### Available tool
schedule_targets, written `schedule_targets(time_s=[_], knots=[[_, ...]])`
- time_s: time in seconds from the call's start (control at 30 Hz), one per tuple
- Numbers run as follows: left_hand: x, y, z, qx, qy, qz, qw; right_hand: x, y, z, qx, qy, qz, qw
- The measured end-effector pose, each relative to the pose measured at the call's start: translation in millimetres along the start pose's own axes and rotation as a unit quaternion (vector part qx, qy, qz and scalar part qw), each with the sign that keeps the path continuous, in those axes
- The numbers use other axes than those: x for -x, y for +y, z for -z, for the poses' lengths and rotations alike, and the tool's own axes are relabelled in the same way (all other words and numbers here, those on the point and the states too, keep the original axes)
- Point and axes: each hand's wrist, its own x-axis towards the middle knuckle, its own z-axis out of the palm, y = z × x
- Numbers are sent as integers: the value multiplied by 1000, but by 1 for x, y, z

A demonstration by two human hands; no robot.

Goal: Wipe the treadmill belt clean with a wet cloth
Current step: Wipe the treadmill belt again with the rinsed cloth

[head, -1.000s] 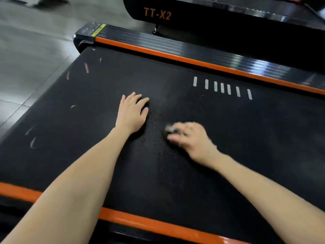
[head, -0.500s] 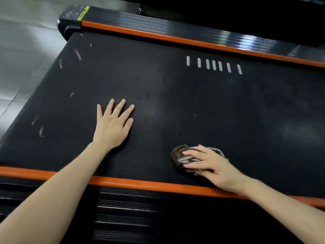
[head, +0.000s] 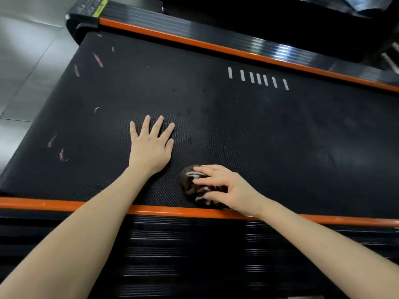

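Cloth (head: 190, 184) nearer L hand (head: 151, 148), part-hidden

One left hand (head: 151, 147), one right hand (head: 234, 188), one cloth (head: 190, 184), one belt (head: 216, 108) — seven white bars (head: 258, 79).

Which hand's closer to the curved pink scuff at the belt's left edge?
Left. The left hand lies flat on the belt right of the scuff; the right hand grips the cloth farther right, by the near orange strip.

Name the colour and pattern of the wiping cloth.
The cloth is dark brown with whitish stripes; head view.
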Motion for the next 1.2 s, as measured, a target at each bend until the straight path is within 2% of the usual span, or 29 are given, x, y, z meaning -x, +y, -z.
schedule_targets(time_s=[0.07,0.17,0.27,0.47,0.53,0.63,0.77,1.0,1.2], knots=[[0,1,0,1,-6,-1,1000,4,3,5,161,19,72,984],[1,1,3,7,-3,1,1000,-3,12,5,303,-43,170,937],[1,1,3,10,-9,3,1000,-22,16,1,338,-61,239,908],[-1,0,1,6,-6,17,1000,-49,25,-8,318,-1,337,886],[-2,0,1,8,-14,18,1000,-63,34,-4,295,51,321,899],[-4,-2,2,31,-20,30,999,-99,48,8,277,148,252,915],[-8,-2,4,44,-3,53,998,-144,58,21,266,257,163,915],[-8,4,-2,-8,17,85,996,-141,60,16,239,273,175,915],[-5,5,1,-16,15,87,996,-95,74,19,229,175,288,913]])
